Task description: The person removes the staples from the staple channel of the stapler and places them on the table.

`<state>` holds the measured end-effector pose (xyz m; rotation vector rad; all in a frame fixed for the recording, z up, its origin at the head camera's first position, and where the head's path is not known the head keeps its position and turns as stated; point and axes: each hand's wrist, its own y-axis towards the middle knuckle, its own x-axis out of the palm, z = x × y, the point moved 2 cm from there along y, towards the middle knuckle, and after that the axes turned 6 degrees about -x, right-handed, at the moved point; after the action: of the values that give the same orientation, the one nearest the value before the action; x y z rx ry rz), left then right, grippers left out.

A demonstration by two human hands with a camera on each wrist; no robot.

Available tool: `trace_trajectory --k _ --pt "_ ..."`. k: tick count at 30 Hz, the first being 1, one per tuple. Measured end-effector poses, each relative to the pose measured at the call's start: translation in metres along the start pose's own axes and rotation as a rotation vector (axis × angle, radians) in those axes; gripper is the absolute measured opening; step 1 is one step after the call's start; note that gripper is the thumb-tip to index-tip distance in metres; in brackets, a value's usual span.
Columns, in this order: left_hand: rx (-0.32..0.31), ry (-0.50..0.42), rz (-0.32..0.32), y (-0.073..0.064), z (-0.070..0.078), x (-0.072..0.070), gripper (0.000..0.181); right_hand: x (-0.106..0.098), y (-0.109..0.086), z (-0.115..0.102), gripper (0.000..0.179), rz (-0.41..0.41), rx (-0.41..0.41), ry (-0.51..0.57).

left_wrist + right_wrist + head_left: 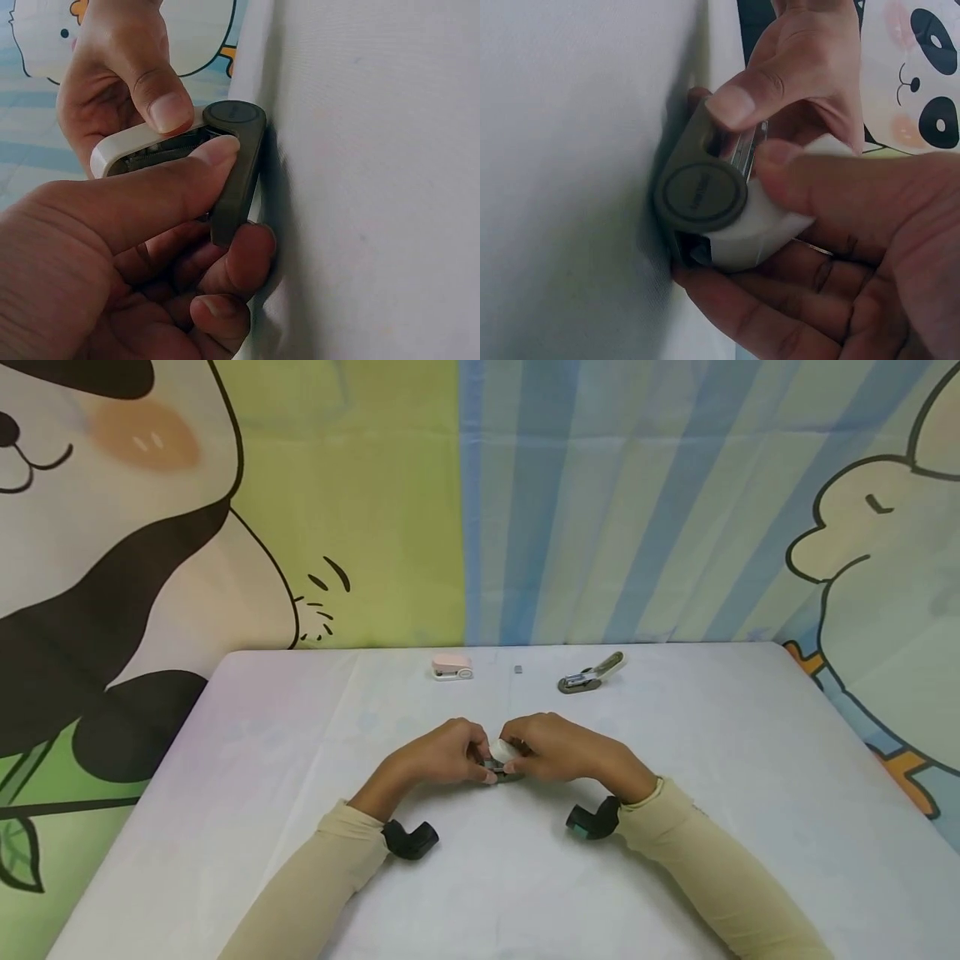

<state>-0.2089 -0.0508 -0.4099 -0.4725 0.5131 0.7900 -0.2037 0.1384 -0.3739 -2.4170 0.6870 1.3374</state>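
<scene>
Between both hands, just above the tabletop, is an opened stapler with a dark grey-green base [701, 196] and a white top [503, 750]. My left hand [450, 752] grips the base, its thumb laid along the inner side and fingers underneath. My right hand [558, 747] holds the white top between thumb and fingers, near the round hinge [234, 112]. A metal staple channel [742, 154] shows between the two parts in the right wrist view. Fingers hide much of the stapler in the head view.
Toward the table's back edge stand a pink and white stapler [452, 667], a small grey staple strip [518, 669] and another stapler [590, 674] with its top raised. The white-covered table [300, 827] meets a printed cloth backdrop [390, 510].
</scene>
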Motion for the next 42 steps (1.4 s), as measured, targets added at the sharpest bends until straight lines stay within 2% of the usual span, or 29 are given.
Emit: trace_trajectory --k 11,16,20,25,34,36,37,39,42 --pt "-0.025 0.041 -0.026 0.001 0.003 -0.001 0.017 -0.002 -0.001 0.008 0.016 -0.011 0.031 0.148" --pt "-0.015 0.047 -0.026 0.002 0.004 0.000 0.017 -0.008 -0.003 0.006 0.017 -0.008 0.002 0.040" --pt "-0.021 0.039 -0.035 0.002 0.004 0.000 0.015 -0.015 -0.008 0.004 0.013 -0.039 0.038 -0.021" --pt "-0.026 0.041 -0.037 0.003 0.003 -0.001 0.015 -0.017 -0.012 0.009 0.010 -0.093 0.104 -0.016" --pt "-0.022 0.039 -0.034 0.000 0.000 -0.002 0.015 -0.017 -0.011 0.007 0.011 -0.129 0.140 -0.030" --pt "-0.019 0.042 -0.037 0.000 0.000 -0.002 0.015 -0.020 -0.013 0.005 0.018 -0.102 0.152 -0.058" --pt "-0.015 0.044 -0.038 0.000 0.000 -0.002 0.015 -0.021 -0.014 0.004 0.021 -0.064 0.146 -0.070" --pt "-0.005 0.051 -0.040 0.000 0.001 -0.002 0.015 -0.025 -0.015 -0.002 0.025 0.054 0.111 -0.097" --pt "0.005 0.071 -0.042 0.001 0.002 -0.003 0.015 -0.024 -0.013 -0.015 0.021 0.247 -0.027 -0.083"
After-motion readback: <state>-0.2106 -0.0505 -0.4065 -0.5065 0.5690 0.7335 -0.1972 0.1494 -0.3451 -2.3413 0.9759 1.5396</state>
